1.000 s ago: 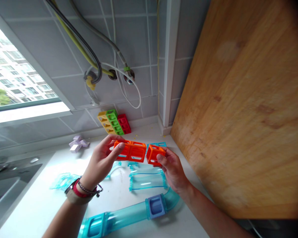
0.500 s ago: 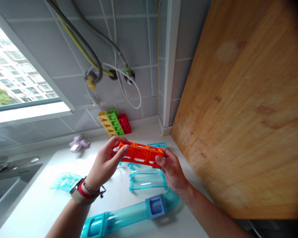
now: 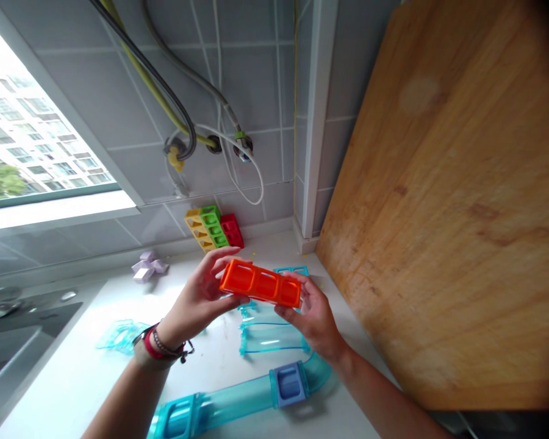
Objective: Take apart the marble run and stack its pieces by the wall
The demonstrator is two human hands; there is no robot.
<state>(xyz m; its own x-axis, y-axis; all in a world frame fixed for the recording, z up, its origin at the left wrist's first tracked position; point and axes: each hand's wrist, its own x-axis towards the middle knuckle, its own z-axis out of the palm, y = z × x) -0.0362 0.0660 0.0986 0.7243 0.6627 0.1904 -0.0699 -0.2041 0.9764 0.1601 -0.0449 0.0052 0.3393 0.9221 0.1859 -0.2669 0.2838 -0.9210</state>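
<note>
An orange row of joined plastic cube frames [image 3: 266, 284] is held in the air between both hands. My left hand [image 3: 205, 286] grips its left end, thumb below and fingers above. At the right end, my right hand [image 3: 312, 314] pinches it between thumb and fingers. Below lie clear blue tube pieces [image 3: 274, 338] on the white counter, partly hidden by the hands. Nearer to me rests a longer blue tube [image 3: 238, 397] with a purple-blue square connector [image 3: 289, 384] and a curved end [image 3: 319, 371].
Yellow, green and red block rows [image 3: 214, 227] lean against the tiled wall. A lilac block piece [image 3: 147, 267] and clear blue pieces [image 3: 119, 335] lie to the left, by the sink [image 3: 22, 341]. A large wooden board [image 3: 443, 213] stands at the right. Hoses [image 3: 165, 103] hang above.
The orange row has been turned about its length, so another side shows. My left thumb has moved from its front face to its lower edge, and my right thumb has shifted lower too.
</note>
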